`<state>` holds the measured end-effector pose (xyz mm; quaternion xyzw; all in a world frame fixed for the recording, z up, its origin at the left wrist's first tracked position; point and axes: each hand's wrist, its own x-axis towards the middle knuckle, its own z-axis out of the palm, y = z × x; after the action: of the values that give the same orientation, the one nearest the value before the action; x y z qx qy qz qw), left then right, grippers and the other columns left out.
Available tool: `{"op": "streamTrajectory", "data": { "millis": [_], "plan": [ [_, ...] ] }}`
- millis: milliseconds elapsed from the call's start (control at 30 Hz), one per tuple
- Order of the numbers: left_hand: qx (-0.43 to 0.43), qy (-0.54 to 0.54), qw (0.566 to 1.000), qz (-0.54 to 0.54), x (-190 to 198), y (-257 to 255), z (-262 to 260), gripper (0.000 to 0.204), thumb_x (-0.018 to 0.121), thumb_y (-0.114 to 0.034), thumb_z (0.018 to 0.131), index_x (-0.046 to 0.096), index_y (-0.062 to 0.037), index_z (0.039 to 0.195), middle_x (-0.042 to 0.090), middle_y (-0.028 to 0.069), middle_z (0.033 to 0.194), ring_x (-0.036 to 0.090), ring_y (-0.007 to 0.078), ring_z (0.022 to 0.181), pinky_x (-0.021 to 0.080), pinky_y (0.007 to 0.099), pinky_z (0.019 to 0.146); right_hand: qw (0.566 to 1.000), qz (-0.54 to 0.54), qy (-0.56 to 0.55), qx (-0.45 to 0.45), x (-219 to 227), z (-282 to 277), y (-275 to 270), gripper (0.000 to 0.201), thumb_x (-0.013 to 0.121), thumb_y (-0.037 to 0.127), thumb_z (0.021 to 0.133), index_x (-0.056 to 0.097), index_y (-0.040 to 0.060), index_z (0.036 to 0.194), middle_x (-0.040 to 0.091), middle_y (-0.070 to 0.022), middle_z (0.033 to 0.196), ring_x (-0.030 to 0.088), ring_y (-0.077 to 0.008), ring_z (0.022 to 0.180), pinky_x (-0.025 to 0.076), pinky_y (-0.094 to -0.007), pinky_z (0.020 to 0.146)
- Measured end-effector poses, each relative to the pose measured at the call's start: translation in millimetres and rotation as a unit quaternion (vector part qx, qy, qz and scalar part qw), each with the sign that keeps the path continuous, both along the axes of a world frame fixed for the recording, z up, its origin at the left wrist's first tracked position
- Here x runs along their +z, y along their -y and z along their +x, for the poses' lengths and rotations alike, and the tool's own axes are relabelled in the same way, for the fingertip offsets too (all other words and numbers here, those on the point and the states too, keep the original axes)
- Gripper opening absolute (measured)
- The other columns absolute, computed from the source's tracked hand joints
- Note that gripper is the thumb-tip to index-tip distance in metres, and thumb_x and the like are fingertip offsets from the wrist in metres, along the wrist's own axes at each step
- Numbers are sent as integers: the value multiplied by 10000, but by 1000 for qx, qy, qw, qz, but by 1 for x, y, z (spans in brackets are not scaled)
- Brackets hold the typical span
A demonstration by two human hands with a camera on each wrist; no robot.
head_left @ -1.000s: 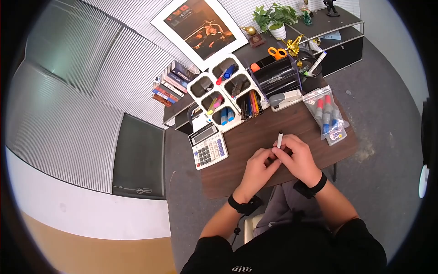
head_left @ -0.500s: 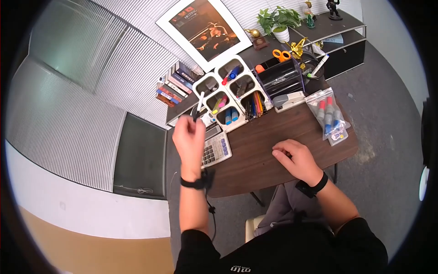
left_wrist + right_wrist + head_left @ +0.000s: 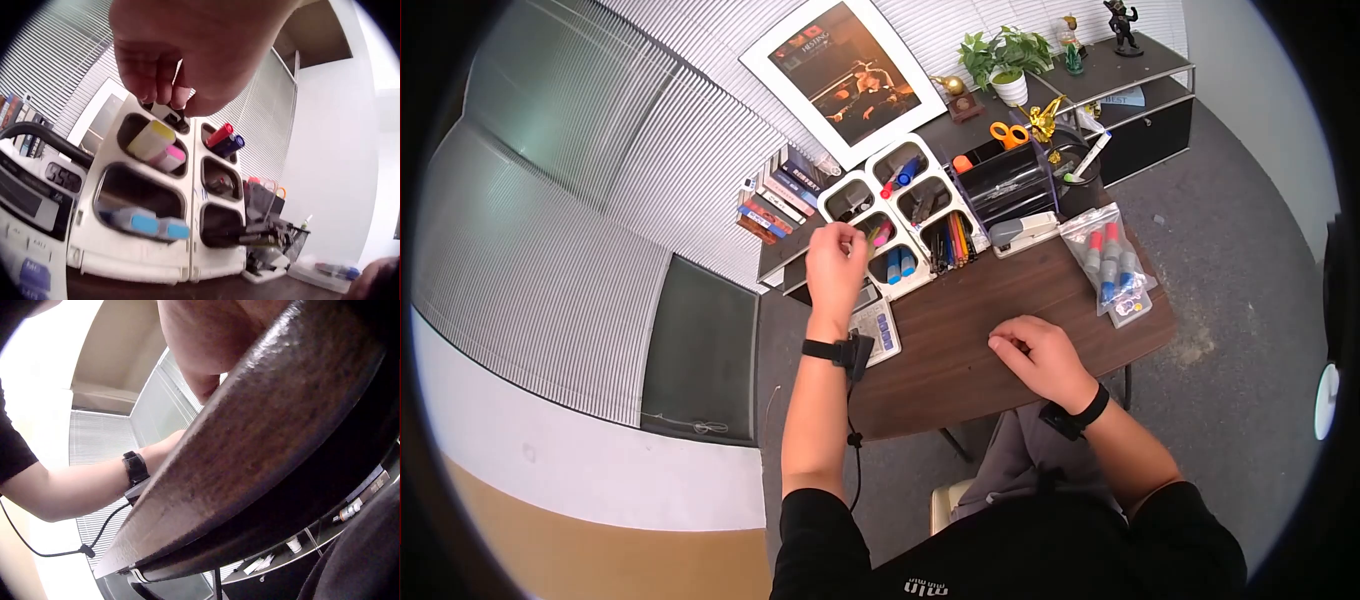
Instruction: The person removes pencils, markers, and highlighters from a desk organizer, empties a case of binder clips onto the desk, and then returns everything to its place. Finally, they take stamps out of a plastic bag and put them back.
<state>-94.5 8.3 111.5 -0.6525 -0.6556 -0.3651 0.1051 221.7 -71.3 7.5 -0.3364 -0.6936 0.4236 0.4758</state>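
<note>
Above the left side of the white organizer (image 3: 919, 232) is the left hand (image 3: 832, 268), fingers loosely bent, with no pen seen in them. In the left wrist view its fingers (image 3: 164, 94) are just over the upper left compartment, where black and white items (image 3: 167, 115) lie partly hidden. Below them, yellow and pink highlighters (image 3: 152, 141) fill another compartment. The right hand (image 3: 1045, 358) rests on the brown table (image 3: 960, 330), its fingers loosely curled around nothing; the right wrist view shows it (image 3: 209, 337) above the table edge.
Beside the organizer are a calculator (image 3: 878, 333), partly behind the left forearm, and a stapler (image 3: 1024, 232). A clear bag of markers (image 3: 1109, 262) lies at the right. Books (image 3: 778, 197), a framed picture (image 3: 855, 80) and a potted plant (image 3: 1009, 88) stand behind.
The left hand has left the right hand and moved up and left to the organizer. The pen it carried half a second ago no longer shows in it. The right hand has stayed on the table.
</note>
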Motion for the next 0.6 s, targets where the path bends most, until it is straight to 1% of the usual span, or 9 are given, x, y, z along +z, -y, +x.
{"op": "streamTrajectory", "data": {
  "millis": [33,133,233,267,367,433,500,533,600],
  "plan": [
    [-21,-52,998,3,-5,6,5,233,748,-155,880,702,-45,1080,665,137,1035,664,310,957,545,407,825,1000,7,5,0,0,0,0,165,717,193,975,750,31,983,697,-108,864,677,-240,728,543,-351,680],
    [-58,-158,986,-19,-13,18,20,463,750,-111,850,665,-101,1305,630,121,1208,596,344,1155,527,423,955,1000,16,12,3,-1,-1,0,161,719,190,971,751,32,975,699,-108,861,677,-244,723,544,-354,676],
    [-74,-153,983,-71,-23,10,18,445,733,-85,873,666,-102,1312,632,131,1244,586,367,1170,515,459,995,1000,17,16,0,0,-1,0,156,720,185,967,750,32,966,702,-108,864,677,-245,716,544,-357,672],
    [-72,-157,984,-52,-26,8,18,386,700,-44,890,684,-89,1273,652,142,1204,605,373,1128,519,461,978,1000,15,17,-2,0,-1,0,152,720,182,965,749,32,962,703,-107,865,676,-245,713,543,-357,670],
    [-67,-163,984,-33,-33,-5,8,320,673,-19,907,699,-65,1223,673,139,1139,630,369,1081,528,456,942,1000,25,9,-7,-1,-1,0,149,720,177,964,746,31,955,702,-107,861,672,-248,708,542,-359,667],
    [-77,-149,986,-15,-24,4,16,267,651,-4,924,710,-47,1181,688,153,1088,643,382,1050,530,459,936,1000,29,9,-9,-4,-2,-1,144,721,175,961,745,33,954,700,-106,856,672,-250,711,542,-361,666],
    [-64,-137,988,38,-18,15,15,218,672,-8,941,706,-36,1155,694,170,1035,666,371,977,545,439,869,999,30,8,-8,-6,-1,-1,140,723,173,958,743,35,953,697,-105,851,672,-251,714,541,-363,666],
    [-65,-131,987,65,-11,25,16,207,677,-5,952,703,-26,1156,698,178,1017,683,359,913,563,401,814,999,32,10,-8,-5,-1,-1,135,725,171,954,742,37,953,696,-104,848,672,-253,720,541,-365,668],
    [3,-89,990,111,1,59,27,213,680,-23,978,702,-20,1190,721,153,1064,714,274,882,582,364,791,1000,26,9,-8,-4,-1,0,129,727,168,950,740,39,953,695,-103,845,673,-254,726,541,-367,671]
  ]
}}
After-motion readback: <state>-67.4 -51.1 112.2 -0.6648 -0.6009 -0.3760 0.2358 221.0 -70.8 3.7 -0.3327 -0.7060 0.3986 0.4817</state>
